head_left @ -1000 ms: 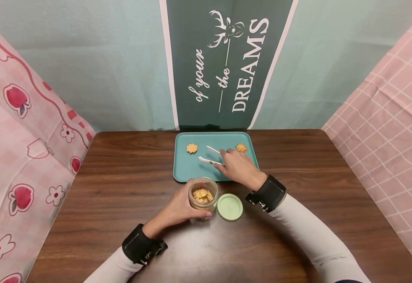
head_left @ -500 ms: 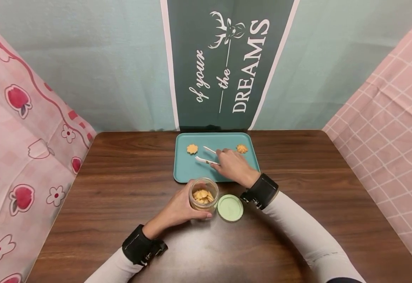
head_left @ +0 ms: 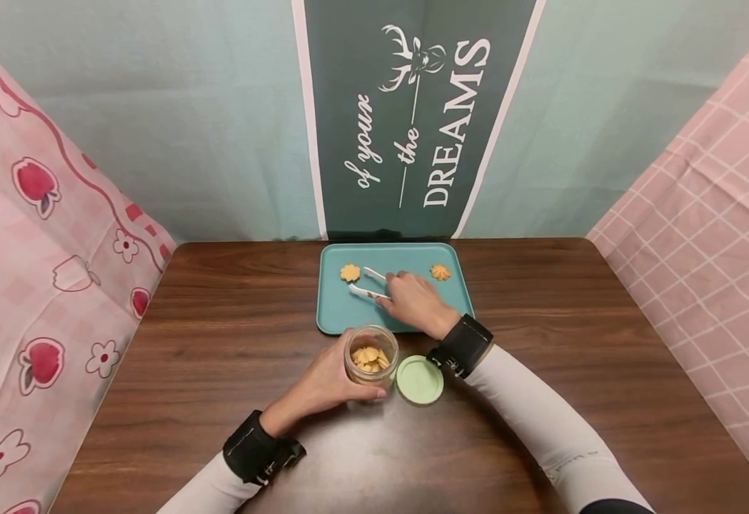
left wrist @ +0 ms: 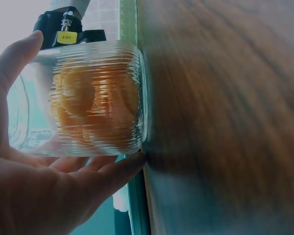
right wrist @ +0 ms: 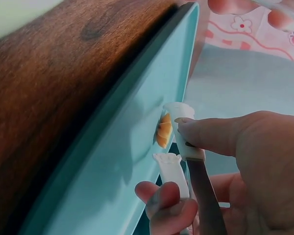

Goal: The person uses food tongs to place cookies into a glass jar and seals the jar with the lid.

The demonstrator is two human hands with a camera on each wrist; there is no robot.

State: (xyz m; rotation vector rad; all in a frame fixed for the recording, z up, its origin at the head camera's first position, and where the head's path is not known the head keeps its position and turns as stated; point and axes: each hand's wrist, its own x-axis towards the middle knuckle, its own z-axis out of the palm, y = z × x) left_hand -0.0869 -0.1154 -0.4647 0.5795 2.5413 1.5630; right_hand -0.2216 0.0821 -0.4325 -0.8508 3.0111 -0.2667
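from the head view we see the right hand (head_left: 415, 303) pinching a pair of white tongs (head_left: 368, 283) over the teal tray (head_left: 400, 323), the two tips apart and just beside the flower-shaped cookie (head_left: 350, 273) at the tray's far left; a second cookie (head_left: 440, 272) lies well apart at the far right. the left hand (head_left: 325, 382) curls round a small glass jar (head_left: 370, 354) of cookies that stands upright on the table (head_left: 220, 343) just in front of the tray, with a round pale green lid (head_left: 419, 380) lying flat beside it. the table is dark wood grain with rounded corners; behind it hangs a dark green banner (head_left: 413, 114) with white lettering on a pale wall, and pink patterned cloths hang at both sides. in the left wrist view we see the jar (left wrist: 95, 98) close up: ribbed clear glass, golden cookies packed inside, thumb and fingers (left wrist: 103, 174) wrapped round its wall, its base on the glossy wood (left wrist: 225, 117). in the right wrist view the tongs (right wrist: 179, 147) show scalloped white plastic tips, held between a forefinger (right wrist: 210, 134) and lower fingers, with the orange cookie (right wrist: 162, 132) between the tips; we cannot tell whether they touch it. the tray (right wrist: 112, 171) is smooth with a raised rim.
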